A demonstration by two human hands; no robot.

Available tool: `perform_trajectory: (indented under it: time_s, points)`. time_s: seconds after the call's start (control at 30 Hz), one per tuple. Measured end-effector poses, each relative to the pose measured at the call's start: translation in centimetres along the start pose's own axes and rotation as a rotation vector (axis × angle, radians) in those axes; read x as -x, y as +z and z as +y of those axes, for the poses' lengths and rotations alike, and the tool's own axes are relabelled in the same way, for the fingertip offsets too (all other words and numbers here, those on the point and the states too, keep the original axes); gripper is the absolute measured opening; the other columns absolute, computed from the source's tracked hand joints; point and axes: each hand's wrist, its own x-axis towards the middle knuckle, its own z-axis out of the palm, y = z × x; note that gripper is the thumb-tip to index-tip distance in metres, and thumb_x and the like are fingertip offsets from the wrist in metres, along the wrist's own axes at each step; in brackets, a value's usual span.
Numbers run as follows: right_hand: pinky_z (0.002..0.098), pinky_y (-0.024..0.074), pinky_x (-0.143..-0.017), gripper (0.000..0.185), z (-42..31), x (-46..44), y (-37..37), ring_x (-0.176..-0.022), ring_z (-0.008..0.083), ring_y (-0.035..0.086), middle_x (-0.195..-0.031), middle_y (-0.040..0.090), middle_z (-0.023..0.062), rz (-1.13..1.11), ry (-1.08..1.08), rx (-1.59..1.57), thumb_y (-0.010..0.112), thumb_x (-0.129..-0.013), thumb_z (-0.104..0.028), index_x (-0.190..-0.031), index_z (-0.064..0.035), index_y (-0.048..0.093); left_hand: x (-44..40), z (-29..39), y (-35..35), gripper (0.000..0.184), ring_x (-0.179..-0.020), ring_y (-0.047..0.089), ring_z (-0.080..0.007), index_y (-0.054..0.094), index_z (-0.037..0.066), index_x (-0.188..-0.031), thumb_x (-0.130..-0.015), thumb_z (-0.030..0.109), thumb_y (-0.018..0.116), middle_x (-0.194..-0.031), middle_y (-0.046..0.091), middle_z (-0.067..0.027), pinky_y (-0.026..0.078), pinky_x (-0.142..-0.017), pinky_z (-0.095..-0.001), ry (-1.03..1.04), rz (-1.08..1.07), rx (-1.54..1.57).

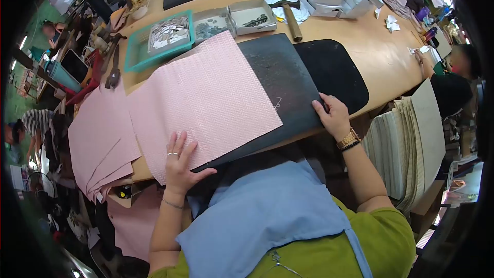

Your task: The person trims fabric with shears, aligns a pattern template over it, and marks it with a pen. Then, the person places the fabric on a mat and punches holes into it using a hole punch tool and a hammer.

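A pink woven-textured sheet [206, 92] lies partly over a dark board [283, 72] at the table's front edge. My left hand [180, 162] rests on the sheet's lower edge with its fingers spread. At the board's right edge is my right hand [332, 116], thumb on top and fingers curled around the edge. A few loose threads [278, 104] lie on the board beside the sheet. More pink sheets [100, 139] are stacked on the left, partly under the woven one.
Behind the board stand a teal tray [133, 51], a white box of metal pieces [247, 28] and a hammer [292, 23]. A black pad [337, 72] lies to the right. Stacked sheets [404, 149] stand at the right, near another person's arm [424, 64].
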Motion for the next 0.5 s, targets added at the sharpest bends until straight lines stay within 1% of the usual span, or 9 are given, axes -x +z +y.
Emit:
perform_trajectory:
  time_s: [0.07,0.1,0.17,0.27,0.3,0.37,0.4,0.47,0.5]
  points:
    - [0.0314,0.0461,-0.058,0.035,-0.7,0.7,-0.1,-0.062,0.0198,0.056,-0.073,0.060,0.0108,-0.018,-0.002,-0.033,0.070,-0.084,-0.025,-0.106,0.0021,0.066,0.2,-0.8,-0.5,0.082,-0.129,0.040,-0.0473,0.060,0.006,-0.115,-0.056,0.059,0.082,-0.135,0.050,-0.0217,0.036,-0.104,-0.0545,-0.007,-0.021,0.012]
    - [0.0319,0.0447,-0.057,0.035,-0.5,1.1,0.2,-0.059,0.0196,0.053,-0.069,0.058,0.0100,0.005,-0.029,-0.036,0.070,-0.084,-0.025,-0.106,0.0020,0.066,0.1,-1.1,-0.7,0.082,-0.129,0.039,-0.0474,0.060,0.006,-0.115,-0.056,0.058,0.082,-0.135,0.050,-0.0218,0.036,-0.105,-0.0540,-0.005,-0.032,0.015]
    - [0.0319,0.0445,-0.057,0.035,-0.6,1.3,0.2,-0.059,0.0198,0.052,-0.068,0.056,0.0100,-0.004,-0.020,-0.015,0.070,-0.084,-0.025,-0.106,0.0019,0.066,0.0,-1.2,-1.0,0.082,-0.130,0.038,-0.0477,0.059,0.006,-0.116,-0.056,0.058,0.082,-0.135,0.049,-0.0221,0.036,-0.105,-0.0530,-0.009,-0.053,0.022]
    - [0.0319,0.0453,-0.057,0.037,-0.5,1.3,0.0,-0.058,0.0203,0.052,-0.068,0.056,0.0095,-0.044,-0.020,-0.007,0.071,-0.083,-0.026,-0.107,0.0012,0.065,0.1,-1.3,-1.0,0.083,-0.132,0.037,-0.0453,0.058,0.007,-0.120,-0.059,0.060,0.080,-0.138,0.048,-0.0209,0.032,-0.105,-0.0576,-0.029,-0.068,0.040]
    - [0.0319,0.0457,-0.058,0.037,-0.6,1.2,-0.2,-0.058,0.0205,0.052,-0.068,0.055,0.0093,-0.059,-0.020,-0.008,0.071,-0.083,-0.026,-0.108,0.0009,0.065,-0.2,-0.7,-1.4,0.082,-0.132,0.037,-0.0442,0.058,0.008,-0.122,-0.061,0.060,0.078,-0.139,0.047,-0.0203,0.030,-0.105,-0.0595,-0.040,-0.127,-0.037]
    - [0.0316,0.0470,-0.059,0.039,-1.5,0.5,-0.7,-0.060,0.0205,0.054,-0.071,0.057,0.0087,0.026,-0.184,0.068,0.072,-0.082,-0.027,-0.109,-0.0005,0.064,-1.0,1.4,-2.1,0.081,-0.134,0.037,-0.0420,0.057,0.010,-0.126,-0.066,0.062,0.074,-0.141,0.045,-0.0191,0.026,-0.105,-0.0631,-0.065,-0.240,-0.191]
    - [0.0315,0.0476,-0.059,0.039,-2.1,0.2,-0.9,-0.060,0.0205,0.055,-0.073,0.058,0.0084,0.065,-0.269,0.108,0.072,-0.082,-0.027,-0.110,-0.0012,0.063,-1.2,1.8,-2.0,0.080,-0.134,0.037,-0.0411,0.057,0.012,-0.128,-0.068,0.062,0.072,-0.142,0.045,-0.0186,0.025,-0.105,-0.0642,-0.069,-0.254,-0.194]
    - [0.0285,0.0462,-0.058,0.037,-4.3,-0.5,-0.4,-0.059,0.0167,0.052,-0.073,0.058,0.0058,0.003,-0.223,-0.079,0.073,-0.082,-0.022,-0.110,-0.0006,0.062,-1.3,2.7,-1.7,0.079,-0.135,0.036,-0.0394,0.055,0.014,-0.131,-0.071,0.063,0.068,-0.144,0.043,-0.0178,0.022,-0.105,-0.0663,-0.099,-0.280,-0.201]
    - [0.0270,0.0455,-0.058,0.036,-5.5,-0.7,0.4,-0.058,0.0148,0.050,-0.074,0.058,0.0045,-0.035,-0.201,-0.178,0.073,-0.082,-0.019,-0.110,-0.0003,0.062,-1.4,2.9,-1.6,0.075,-0.137,0.033,-0.0398,0.055,0.014,-0.131,-0.075,0.062,0.065,-0.146,0.040,-0.0161,0.020,-0.105,-0.0661,-0.121,-0.294,-0.173]
